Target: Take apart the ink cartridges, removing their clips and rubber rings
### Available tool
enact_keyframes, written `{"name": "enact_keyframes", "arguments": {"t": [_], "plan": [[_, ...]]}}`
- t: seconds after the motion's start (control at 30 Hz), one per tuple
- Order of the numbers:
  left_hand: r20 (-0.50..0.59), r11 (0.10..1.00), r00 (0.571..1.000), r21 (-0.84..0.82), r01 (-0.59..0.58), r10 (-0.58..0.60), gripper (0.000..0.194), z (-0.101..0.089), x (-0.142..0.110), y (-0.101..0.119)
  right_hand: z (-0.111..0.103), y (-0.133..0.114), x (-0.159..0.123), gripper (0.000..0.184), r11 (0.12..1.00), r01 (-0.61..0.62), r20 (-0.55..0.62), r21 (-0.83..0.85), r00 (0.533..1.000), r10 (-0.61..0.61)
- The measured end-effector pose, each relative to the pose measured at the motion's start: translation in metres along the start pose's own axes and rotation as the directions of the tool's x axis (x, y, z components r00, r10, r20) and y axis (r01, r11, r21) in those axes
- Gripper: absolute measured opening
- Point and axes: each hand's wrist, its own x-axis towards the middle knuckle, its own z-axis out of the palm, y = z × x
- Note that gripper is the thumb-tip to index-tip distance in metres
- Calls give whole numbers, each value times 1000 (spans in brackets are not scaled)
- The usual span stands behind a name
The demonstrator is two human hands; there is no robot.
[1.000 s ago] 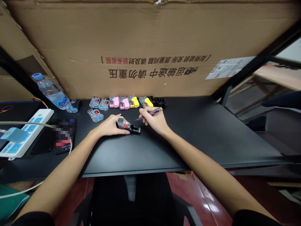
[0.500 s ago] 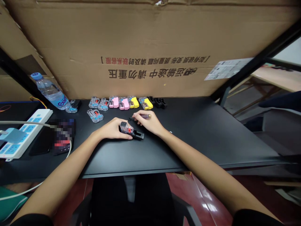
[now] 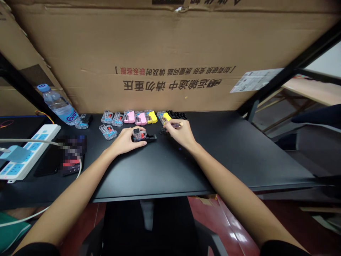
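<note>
My left hand (image 3: 124, 140) is closed around a small clear plastic device (image 3: 139, 134) with red and blue parts inside. A black piece (image 3: 151, 138) sticks out of the device to the right, just above the desk. In my right hand (image 3: 182, 134) is a slim tool, seemingly a screwdriver (image 3: 177, 125), with a brownish handle pointing right. The fingers hide most of its tip end. Small black parts (image 3: 163, 131) lie at these fingertips; whether they are touched I cannot tell. Behind stand yellow-and-clear devices (image 3: 152, 116) and pink-and-clear devices (image 3: 140, 118).
Clear devices (image 3: 108, 132) lie left of the row, and black parts (image 3: 178, 115) at its right end. On the left are a water bottle (image 3: 60, 106), a white power strip (image 3: 32, 151) and cables. A cardboard sheet (image 3: 160, 46) walls the desk's (image 3: 160, 177) back.
My right hand has moved right and away from the device, toward the row at the back, still with the tool. My left hand has shifted slightly left and back, turning the device.
</note>
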Motion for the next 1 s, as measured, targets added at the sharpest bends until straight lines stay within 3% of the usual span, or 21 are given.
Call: {"name": "enact_keyframes", "arguments": {"t": [0.07, 0.13, 0.27, 0.4, 0.57, 1.0], "plan": [[-10, 999, 1000, -35, -14, 13, 49, 1, 0, 1, 1, -5, -1, 35, 1000, 14, -68, 15, 998, -13], [-20, 995, 999, -88, -36, 34, 43, 3, 0, 4, 5, -11, -4, 34, 996, 7, -66, 84, 998, -2], [-14, 991, 1000, -132, -29, 27, 34, 8, 0, 10, 15, -23, -13, 35, 941, -89, 143, 327, 989, 44], [18, 990, 999, -134, -35, 38, 36, 8, -2, 14, 24, -28, -21, 43, 926, -139, 300, 352, 954, 29], [26, 985, 995, -144, -94, 99, 34, 9, 0, 13, 31, -27, -24, 48, 940, -113, 279, 323, 960, 20], [14, 985, 994, -134, -106, 108, 35, 12, 0, 10, 33, -27, -23, 55, 938, -148, 255, 314, 965, 67]]}}
